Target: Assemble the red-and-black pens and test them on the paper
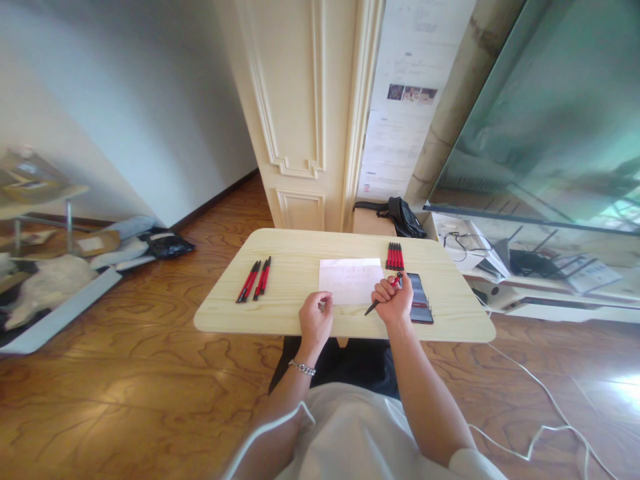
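Note:
My right hand (393, 303) is closed round a red and black pen (371, 307). Its dark tip points down and left, and the thumb rests near the pen's other end. Below it and to the right lies a dark smartphone (421, 308), partly covered by the hand. My left hand (315, 320) rests at the lower left corner of a white sheet of paper (350, 273), fingers curled in with nothing visible in them. Faint marks show on the paper. Beyond my right hand, several red and black pens (395, 256) lie side by side.
More red pens (249, 281) lie on the left of the pale wooden table (285, 253). A black bag (405, 217) sits behind the table. Right of it stands a white cabinet (540, 303) with cables and devices. A white cord (530, 380) trails over the floor.

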`<state>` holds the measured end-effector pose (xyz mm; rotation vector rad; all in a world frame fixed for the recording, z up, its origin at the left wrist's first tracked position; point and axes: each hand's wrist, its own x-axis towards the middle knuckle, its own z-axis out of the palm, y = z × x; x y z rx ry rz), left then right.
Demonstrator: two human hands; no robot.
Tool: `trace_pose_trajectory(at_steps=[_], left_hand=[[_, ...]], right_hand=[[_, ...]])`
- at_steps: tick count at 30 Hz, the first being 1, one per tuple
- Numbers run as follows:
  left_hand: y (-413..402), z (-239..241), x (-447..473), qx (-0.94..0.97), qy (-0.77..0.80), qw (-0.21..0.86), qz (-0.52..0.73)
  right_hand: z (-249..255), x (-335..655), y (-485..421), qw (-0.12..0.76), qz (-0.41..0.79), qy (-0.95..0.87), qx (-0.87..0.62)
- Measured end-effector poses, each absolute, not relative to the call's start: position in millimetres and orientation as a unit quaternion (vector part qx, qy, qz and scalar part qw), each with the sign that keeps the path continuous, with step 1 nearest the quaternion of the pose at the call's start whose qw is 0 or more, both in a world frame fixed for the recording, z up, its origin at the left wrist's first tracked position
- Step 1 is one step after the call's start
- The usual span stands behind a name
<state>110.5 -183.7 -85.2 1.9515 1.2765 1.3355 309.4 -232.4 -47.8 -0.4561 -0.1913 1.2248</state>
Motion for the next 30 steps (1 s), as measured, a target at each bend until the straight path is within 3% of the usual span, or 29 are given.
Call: trace_pose_trajectory(at_steps=[13, 24, 30], left_hand=[[-191, -79, 111, 0.715, 0.439, 0.226, 0.495], [-210, -75, 121, 0.727, 0.404, 0.328, 0.447], [-196, -72, 116, 0.754, 0.403, 0.256, 0.451]], right_hand=[[-41, 306, -225, 0.828, 0.498, -0.094, -0.24], [-42, 300, -231, 0.835, 0.492, -0.097, -0.226], [-32, 315, -231, 0.83, 0.481, -0.095, -0.265]])
